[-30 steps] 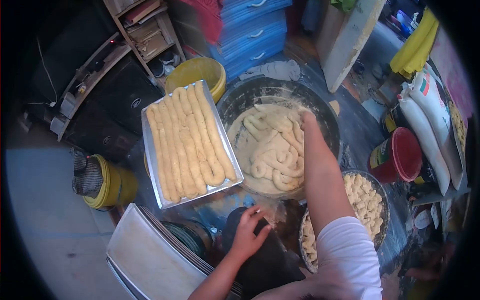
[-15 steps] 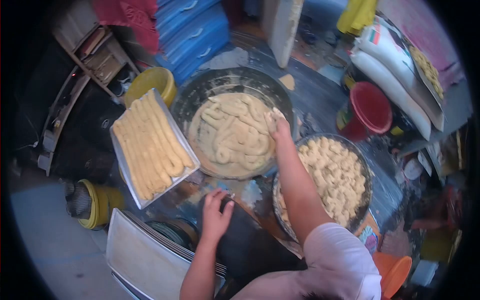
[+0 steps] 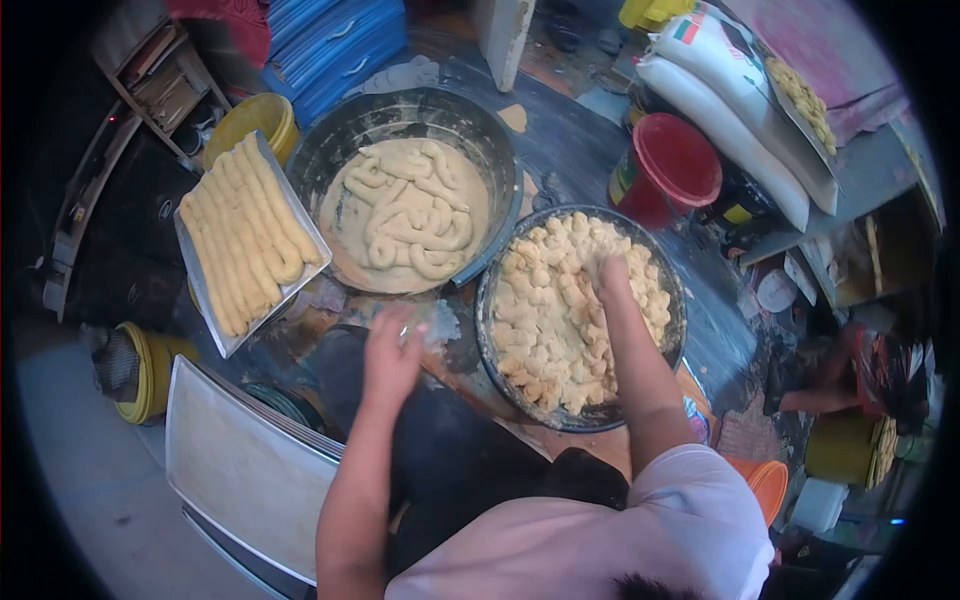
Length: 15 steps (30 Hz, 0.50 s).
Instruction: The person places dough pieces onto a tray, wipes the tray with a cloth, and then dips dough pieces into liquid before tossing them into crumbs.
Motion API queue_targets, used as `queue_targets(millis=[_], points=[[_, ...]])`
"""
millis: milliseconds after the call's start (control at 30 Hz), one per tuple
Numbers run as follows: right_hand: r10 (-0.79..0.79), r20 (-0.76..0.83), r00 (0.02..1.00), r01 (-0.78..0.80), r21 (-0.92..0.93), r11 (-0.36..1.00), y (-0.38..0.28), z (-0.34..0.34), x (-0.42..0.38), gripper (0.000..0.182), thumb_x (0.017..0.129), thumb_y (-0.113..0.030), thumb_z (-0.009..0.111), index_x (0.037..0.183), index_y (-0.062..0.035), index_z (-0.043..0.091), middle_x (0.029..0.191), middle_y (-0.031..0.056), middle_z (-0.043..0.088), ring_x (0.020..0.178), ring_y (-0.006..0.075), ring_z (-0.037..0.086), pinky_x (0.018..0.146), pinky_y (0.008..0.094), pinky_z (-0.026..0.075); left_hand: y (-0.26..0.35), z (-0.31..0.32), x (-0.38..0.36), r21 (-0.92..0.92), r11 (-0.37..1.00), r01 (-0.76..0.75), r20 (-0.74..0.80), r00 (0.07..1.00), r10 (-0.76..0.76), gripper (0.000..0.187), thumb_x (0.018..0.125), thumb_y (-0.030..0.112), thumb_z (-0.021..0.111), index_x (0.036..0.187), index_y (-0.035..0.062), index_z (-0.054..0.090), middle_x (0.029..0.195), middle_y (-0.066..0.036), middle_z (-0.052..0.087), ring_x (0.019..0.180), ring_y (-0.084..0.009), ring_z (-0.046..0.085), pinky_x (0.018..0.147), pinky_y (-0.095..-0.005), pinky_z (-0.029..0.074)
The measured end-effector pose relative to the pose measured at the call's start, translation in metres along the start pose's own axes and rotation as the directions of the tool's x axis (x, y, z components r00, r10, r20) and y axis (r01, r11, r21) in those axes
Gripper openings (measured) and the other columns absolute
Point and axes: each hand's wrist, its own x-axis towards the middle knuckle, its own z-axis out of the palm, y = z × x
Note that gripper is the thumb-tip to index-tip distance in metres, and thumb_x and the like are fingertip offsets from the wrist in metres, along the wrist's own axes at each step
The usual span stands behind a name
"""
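Note:
My right hand point(image 3: 610, 268) reaches into the upper middle of a round dark tub point(image 3: 487, 345) filled with small dough pieces point(image 3: 545, 325). Its fingers are smeared by motion, so their grip and anything in them are hidden. Over my dark-clothed lap, my left hand point(image 3: 392, 352) hovers with fingers apart, holding nothing. Beyond it stands a larger black tub point(image 3: 500, 165), where long dough ropes point(image 3: 420, 215) lie coiled on a floury bed. To the left, a metal tray point(image 3: 312, 262) carries several dough strips point(image 3: 245, 230) side by side.
Stacked flat trays point(image 3: 250, 470) lean at lower left beside a yellow bucket point(image 3: 150, 375). Another yellow bucket point(image 3: 262, 125) is behind the dough tray. At right are a red bucket point(image 3: 665, 170), white sacks point(image 3: 730, 95) and an orange container point(image 3: 760, 485).
My right hand has moved from the black tub's right edge into the tub of dough pieces. My left hand has lifted slightly. The whole view has shifted.

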Motion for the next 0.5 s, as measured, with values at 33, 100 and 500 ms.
queue_targets(millis=[33, 100, 500], points=[[-0.001, -0.115, 0.993, -0.068, -0.598, 0.799, 0.012, -0.022, -0.019, 0.032, 0.087, -0.005, 0.047, 0.114, 0.0077, 0.058, 0.111, 0.0188, 0.064, 0.1, 0.0306, 0.063, 0.087, 0.0386, 0.051, 0.01, 0.014, -0.005, -0.013, 0.999, -0.044, 0.064, 0.997, 0.044, 0.032, 0.087, 0.017, 0.063, 0.113, -0.0006, 0.061, 0.115, -0.02, 0.058, 0.109, -0.0365, 0.055, 0.096, -0.0407, 0.043], [0.294, 0.397, 0.869, 0.37, -0.918, 0.145, 0.067, -0.086, -0.022, 0.031, 0.08, -0.007, 0.051, 0.103, 0.0107, 0.061, 0.106, 0.0217, 0.066, 0.093, 0.0325, 0.065, 0.079, 0.0389, 0.051, 0.021, 0.036, -0.019, -0.037, 0.995, -0.095, 0.133, 0.986, 0.099, 0.032, 0.087, 0.019, 0.062, 0.113, -0.0006, 0.061, 0.115, -0.02, 0.058, 0.109, -0.0368, 0.055, 0.095, -0.0409, 0.043], [-0.067, 0.08, 0.995, 0.103, -0.668, 0.737, 0.206, -0.043, 0.003, 0.037, 0.073, -0.01, 0.064, 0.109, -0.0018, 0.061, 0.095, 0.0188, 0.064, 0.089, 0.0281, 0.06, 0.081, 0.0393, 0.048, 0.001, 0.049, -0.027, -0.056, 0.967, 0.249, 0.389, 0.897, -0.209, 0.037, 0.088, 0.026, 0.063, 0.113, -0.0002, 0.062, 0.11, -0.02, 0.063, 0.1, -0.0323, 0.062, 0.088, -0.0389, 0.049]])
